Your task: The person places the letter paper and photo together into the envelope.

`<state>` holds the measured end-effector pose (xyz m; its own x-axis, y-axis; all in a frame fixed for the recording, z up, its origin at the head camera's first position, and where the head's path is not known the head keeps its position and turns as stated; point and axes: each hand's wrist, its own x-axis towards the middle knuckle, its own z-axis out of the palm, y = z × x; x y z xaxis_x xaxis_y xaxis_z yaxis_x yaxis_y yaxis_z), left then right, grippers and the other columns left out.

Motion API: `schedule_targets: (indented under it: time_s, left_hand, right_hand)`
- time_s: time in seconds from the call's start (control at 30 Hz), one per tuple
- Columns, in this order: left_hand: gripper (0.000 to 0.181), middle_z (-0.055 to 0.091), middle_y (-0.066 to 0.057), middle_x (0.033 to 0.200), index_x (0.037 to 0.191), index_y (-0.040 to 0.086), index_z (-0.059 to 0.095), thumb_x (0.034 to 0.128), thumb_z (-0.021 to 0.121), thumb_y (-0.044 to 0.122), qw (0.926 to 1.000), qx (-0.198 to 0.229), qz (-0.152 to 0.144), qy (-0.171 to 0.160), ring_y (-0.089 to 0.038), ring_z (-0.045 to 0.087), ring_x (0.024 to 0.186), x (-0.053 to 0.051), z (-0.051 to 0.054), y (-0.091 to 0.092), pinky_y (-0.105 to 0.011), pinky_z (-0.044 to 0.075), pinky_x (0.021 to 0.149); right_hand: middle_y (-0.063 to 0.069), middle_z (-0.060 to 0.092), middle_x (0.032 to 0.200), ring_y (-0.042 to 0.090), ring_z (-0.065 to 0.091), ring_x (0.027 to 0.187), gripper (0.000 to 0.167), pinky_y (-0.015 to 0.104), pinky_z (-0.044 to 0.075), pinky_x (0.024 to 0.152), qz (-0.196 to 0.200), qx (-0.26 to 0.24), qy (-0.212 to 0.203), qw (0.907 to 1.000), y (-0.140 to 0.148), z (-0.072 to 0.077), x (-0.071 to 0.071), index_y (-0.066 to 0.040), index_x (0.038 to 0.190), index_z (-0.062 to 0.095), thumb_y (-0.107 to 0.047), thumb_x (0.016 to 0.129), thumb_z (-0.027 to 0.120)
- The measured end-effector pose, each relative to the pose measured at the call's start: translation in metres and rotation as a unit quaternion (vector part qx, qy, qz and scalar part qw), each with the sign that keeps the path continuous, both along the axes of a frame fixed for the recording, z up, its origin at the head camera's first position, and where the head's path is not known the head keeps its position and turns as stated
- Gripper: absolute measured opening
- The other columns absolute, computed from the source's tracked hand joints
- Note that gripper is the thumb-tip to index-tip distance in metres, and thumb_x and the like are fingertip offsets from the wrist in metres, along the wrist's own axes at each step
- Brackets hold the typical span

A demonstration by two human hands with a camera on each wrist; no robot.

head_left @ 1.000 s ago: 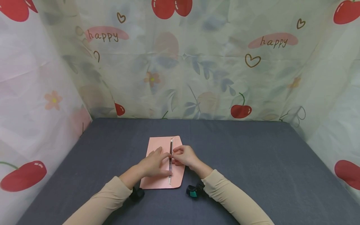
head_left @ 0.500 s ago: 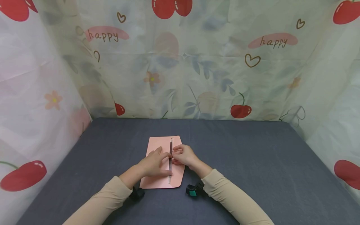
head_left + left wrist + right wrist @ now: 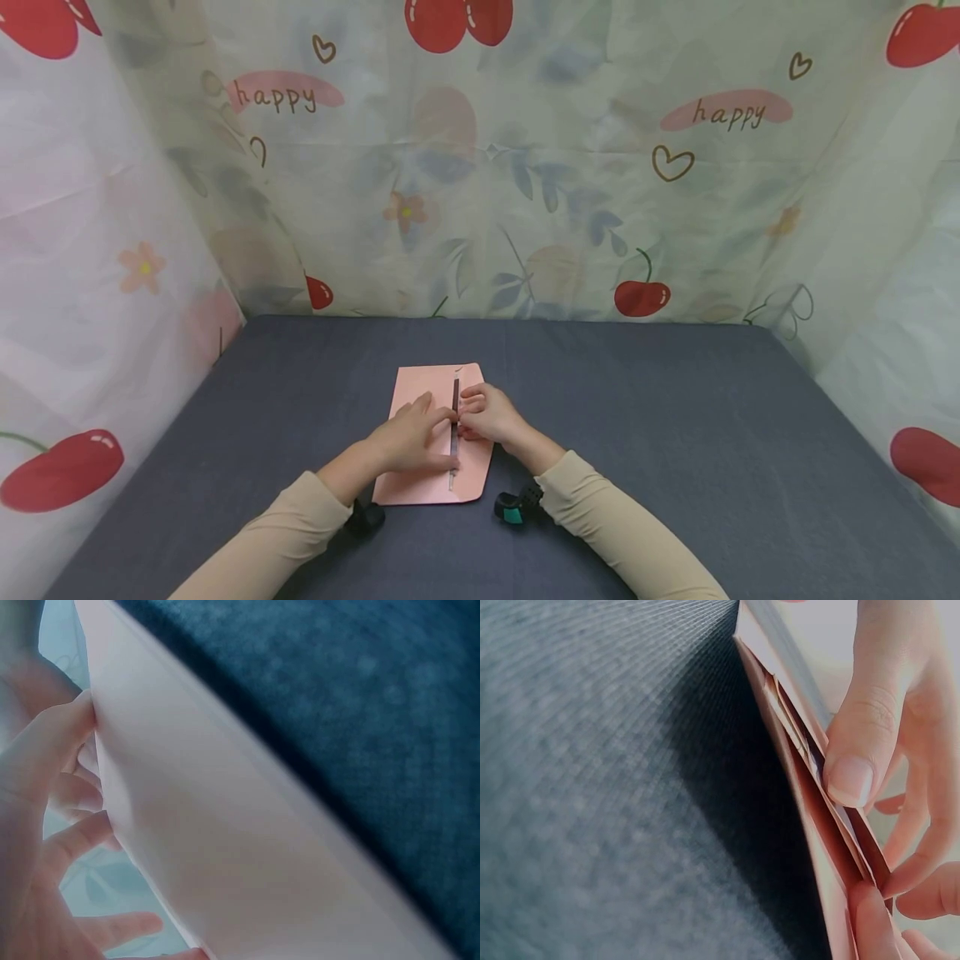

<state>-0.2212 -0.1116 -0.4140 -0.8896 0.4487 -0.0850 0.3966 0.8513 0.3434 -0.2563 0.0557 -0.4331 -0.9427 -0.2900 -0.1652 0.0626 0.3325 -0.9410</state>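
Observation:
A pink envelope point(image 3: 420, 379) lies on the dark cloth, its cut-corner flap side to the right. A narrow dark strip point(image 3: 455, 396) with pale ends runs along it; whether gap or band I cannot tell. My left hand point(image 3: 405, 435) spreads over the envelope, thumb and index tips touching beside the strip. In the right wrist view, layered edges part slightly under the left thumb point(image 3: 851, 776). My right hand point(image 3: 491, 417) has its fingers curled and pinches at the strip's right side, partly hiding it. Its fingertip point(image 3: 870, 922) sits at the layered edges.
Dark grey cloth point(image 3: 637, 433) covers the table. Patterned curtains point(image 3: 487, 183) stand behind and on both sides. Black devices point(image 3: 365, 518) hang under the wrists, close to the envelope's near edge.
Both hands stay in nearly the same place. The dark strip's pale ends look slightly different, and the right fingers shift very little. The envelope stays put.

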Motion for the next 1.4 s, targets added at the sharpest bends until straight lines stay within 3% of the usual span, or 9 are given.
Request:
schedule_targets:
  time_s: [1.4]
  left_hand:
    - [0.059,0.032,-0.023,0.144,0.125,0.022,0.053,0.0757,0.072,0.049,0.9997,0.006,0.005,-0.021,-0.042,0.043,0.122,0.0006,0.001,-0.0007,-0.057,0.046,0.086]
  right_hand:
    - [0.023,0.063,0.11,0.017,0.064,0.084,0.042,0.031,0.055,0.069,0.019,0.002,-0.008,0.9998,-0.0008,0.0018,0.0009,0.003,0.122,0.046,-0.001,0.082,0.059]
